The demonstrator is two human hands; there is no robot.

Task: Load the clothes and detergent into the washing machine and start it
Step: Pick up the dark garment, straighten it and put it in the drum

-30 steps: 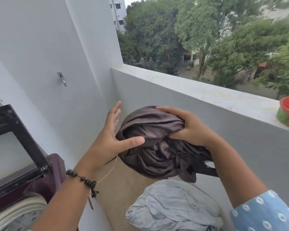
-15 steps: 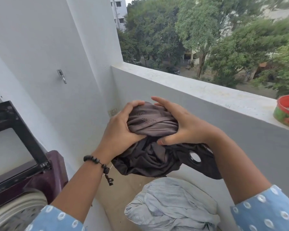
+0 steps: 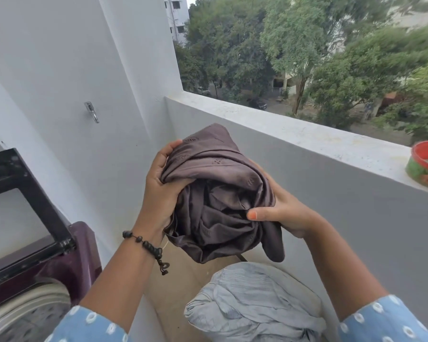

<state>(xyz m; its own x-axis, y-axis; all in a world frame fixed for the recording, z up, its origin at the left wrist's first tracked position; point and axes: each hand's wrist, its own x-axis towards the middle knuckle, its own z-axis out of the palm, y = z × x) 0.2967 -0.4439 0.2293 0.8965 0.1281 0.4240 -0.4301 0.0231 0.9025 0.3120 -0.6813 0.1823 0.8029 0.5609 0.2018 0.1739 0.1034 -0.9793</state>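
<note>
A: Head view, the only one. Both hands have the dark brown garment (image 3: 218, 193) bundled in the air above the balcony floor (image 3: 183, 280), in front of the parapet wall (image 3: 356, 198).

B: And each grip?

A: The left hand (image 3: 158, 191) has its fingers curled round the left side of the bundle, thumb pressed into the folds. The right hand (image 3: 282, 208) cups the right side from behind, its thumb clamped across the front.

B: How will the cloth handle?

A: Soft, thin and light, I'd judge, with a slight sheen, so probably slippery. A loose flap hangs low on the right. Holding it bunched from both sides, as now, looks best, so nothing trails.

B: Where does it go?

A: The washing machine (image 3: 67, 262) is at the near left, maroon, its lid (image 3: 17, 193) raised and the drum rim (image 3: 30, 304) showing. The bundle is well to the right of the opening and not yet over it.

B: Anything else?

A: A pale grey garment (image 3: 252, 302) lies heaped just below the bundle; I cannot tell what holds it. A red and green bowl (image 3: 425, 166) sits on the parapet ledge (image 3: 307, 134) at the far right, and a metal hook (image 3: 92, 111) is on the white wall (image 3: 59, 70) to the left. I see no detergent.
</note>
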